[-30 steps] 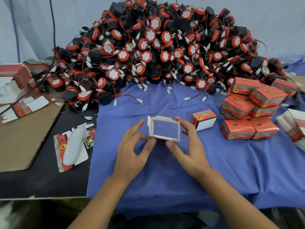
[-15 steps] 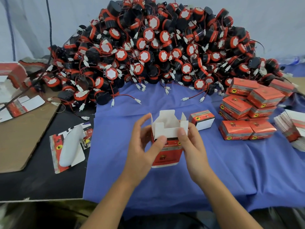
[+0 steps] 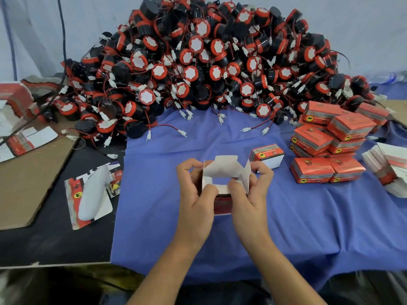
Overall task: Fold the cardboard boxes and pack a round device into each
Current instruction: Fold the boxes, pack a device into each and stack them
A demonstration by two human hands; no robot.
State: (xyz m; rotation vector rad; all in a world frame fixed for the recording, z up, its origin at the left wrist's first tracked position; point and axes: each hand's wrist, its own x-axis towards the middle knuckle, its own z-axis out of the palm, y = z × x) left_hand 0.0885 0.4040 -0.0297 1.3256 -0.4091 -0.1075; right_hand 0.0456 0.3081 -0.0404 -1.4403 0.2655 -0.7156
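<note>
A small cardboard box (image 3: pixel 222 170), white inside and red outside, is held above the blue cloth (image 3: pixel 286 227) with its top flaps standing open. My left hand (image 3: pixel 196 194) grips its left side, thumb pressing on the near flap. My right hand (image 3: pixel 248 192) grips the right side, its thumb on the same near edge. A huge heap of round black-and-red devices (image 3: pixel 209 69) with wires and white plugs rises behind. One folded box (image 3: pixel 267 156) lies just right of my hands.
Packed red boxes (image 3: pixel 330 146) are stacked at the right, with a pile of flat box blanks (image 3: pixel 389 170) at the far right edge. At the left, a white blister-packed item (image 3: pixel 92 194) lies on the black tabletop beside brown cardboard (image 3: pixel 28 177).
The box has been turned so its open end faces me more. Both thumbs have shifted onto the near flap, and my fingers now curl round the box's sides.
</note>
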